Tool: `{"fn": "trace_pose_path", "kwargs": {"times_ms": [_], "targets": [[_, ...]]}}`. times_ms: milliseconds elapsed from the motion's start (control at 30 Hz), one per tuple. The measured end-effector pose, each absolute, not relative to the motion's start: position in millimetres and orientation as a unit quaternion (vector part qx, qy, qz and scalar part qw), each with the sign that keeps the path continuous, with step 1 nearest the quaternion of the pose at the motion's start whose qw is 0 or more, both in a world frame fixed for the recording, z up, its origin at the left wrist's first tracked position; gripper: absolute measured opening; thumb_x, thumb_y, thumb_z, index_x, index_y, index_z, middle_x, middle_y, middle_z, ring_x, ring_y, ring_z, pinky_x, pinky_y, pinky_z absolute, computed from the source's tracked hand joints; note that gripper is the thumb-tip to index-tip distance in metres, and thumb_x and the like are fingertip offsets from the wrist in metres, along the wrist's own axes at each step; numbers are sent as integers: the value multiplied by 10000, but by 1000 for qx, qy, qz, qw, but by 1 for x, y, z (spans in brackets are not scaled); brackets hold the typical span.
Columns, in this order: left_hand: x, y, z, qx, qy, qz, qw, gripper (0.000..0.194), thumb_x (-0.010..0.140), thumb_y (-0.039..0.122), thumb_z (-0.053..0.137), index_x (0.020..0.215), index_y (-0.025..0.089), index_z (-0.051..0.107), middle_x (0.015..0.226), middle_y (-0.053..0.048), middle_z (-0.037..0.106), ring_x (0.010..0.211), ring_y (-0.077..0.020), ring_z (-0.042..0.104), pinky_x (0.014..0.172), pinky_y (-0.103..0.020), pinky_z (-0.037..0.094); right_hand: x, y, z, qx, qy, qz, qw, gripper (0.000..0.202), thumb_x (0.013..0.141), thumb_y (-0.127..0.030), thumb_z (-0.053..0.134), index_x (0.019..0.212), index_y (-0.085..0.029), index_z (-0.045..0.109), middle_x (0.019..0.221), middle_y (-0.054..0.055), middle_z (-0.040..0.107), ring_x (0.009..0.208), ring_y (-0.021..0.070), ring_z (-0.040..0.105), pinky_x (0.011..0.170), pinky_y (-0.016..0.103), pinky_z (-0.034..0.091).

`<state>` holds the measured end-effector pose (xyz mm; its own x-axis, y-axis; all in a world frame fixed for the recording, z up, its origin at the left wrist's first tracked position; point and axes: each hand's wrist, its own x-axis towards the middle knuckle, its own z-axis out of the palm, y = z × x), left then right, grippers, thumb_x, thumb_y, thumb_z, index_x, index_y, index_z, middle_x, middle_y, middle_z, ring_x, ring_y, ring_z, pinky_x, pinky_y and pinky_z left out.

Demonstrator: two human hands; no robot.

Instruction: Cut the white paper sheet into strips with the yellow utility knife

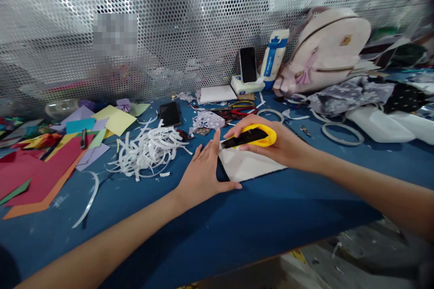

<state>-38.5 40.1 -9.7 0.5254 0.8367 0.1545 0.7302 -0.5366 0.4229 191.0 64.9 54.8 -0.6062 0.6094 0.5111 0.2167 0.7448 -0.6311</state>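
My right hand (283, 142) is closed around a yellow and black utility knife (252, 137), its tip pointing left at the upper left corner of a white sheet (249, 165). The sheet lies on the blue table (210, 235), partly under my right hand. My left hand (203, 169) rests flat with its fingers spread at the left edge of the sheet, thumb along the near side. A dark strip shows at the sheet's left edge, next to my left palm. Whether the blade touches the sheet is too small to tell.
White paper strips (149, 151) are heaped to the left, beside coloured papers (50, 167). Behind are a black phone (170, 114), red-handled pliers (244, 111), a propped phone (248, 65) and a pale backpack (332, 49). Rings (342, 133) and patterned cloth (352, 95) lie right.
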Motion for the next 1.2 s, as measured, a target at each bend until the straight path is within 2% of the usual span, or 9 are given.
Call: {"fn": "trace_pose_path", "kwargs": {"times_ms": [267,567,900,1067,1200], "targets": [[-39,39,-8,860,455,174,154,1443,735,625,835,1589,245,-264,1662,-192,297,1533,-372,310,1236,-620,224,185,68,40,-297,-806,328,393,251,912,-322,729,1111,-251,593,1109,40,691,1094,231,695,962,354,540],[-40,39,-11,863,449,177,148,1412,762,667,793,1595,218,-255,1649,-205,321,1516,-392,334,1234,-626,223,178,65,21,-320,-776,365,404,142,946,-364,672,1028,-259,621,1074,30,688,1076,232,659,1005,425,514],[-38,38,-6,862,453,177,143,1452,743,568,858,1582,237,-280,1578,-201,451,1465,-384,433,1222,-624,258,176,58,13,-338,-759,365,420,169,961,-398,646,1043,-255,612,1100,38,700,1142,237,657,1049,425,504],[-37,38,-5,861,454,178,144,1457,729,574,853,1588,219,-269,1556,-214,476,1461,-408,431,1207,-640,271,175,52,15,-340,-762,356,421,131,982,-373,598,1032,-253,588,1102,50,692,1113,229,672,1028,429,522],[-38,38,-6,864,451,176,140,1401,762,611,800,1594,207,-252,1558,-199,479,1487,-398,392,1208,-633,270,176,40,13,-338,-784,344,392,110,989,-366,594,1029,-263,603,1162,56,727,1080,249,690,924,397,549]]}}
